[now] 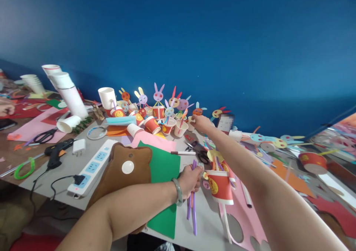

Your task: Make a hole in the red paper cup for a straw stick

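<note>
My left hand (pixel 189 181) is closed round a few purple and orange straws (pixel 194 206) that hang down over the grey table (pixel 69 165). A jade bangle (pixel 178 191) sits on that wrist. Just right of the hand stands a red paper cup (pixel 221 187) with straws and paper bits in it. My right hand (pixel 200 123) reaches far across, fingers pinched on a paper cup (pixel 191 124) at the edge of a cluster of red and white cups with paper bunny heads (pixel 158 93) on sticks.
A brown bear-shaped pouch (pixel 125 169) lies on green paper (pixel 164 169) beside a white power strip (pixel 91 167). A glue gun (pixel 57 152), black scissors (pixel 44 136), stacked white cups (pixel 66 91), a pen (pixel 183 153) and pink paper (pixel 239 221) crowd the table. Another person's hand (pixel 6 108) shows far left.
</note>
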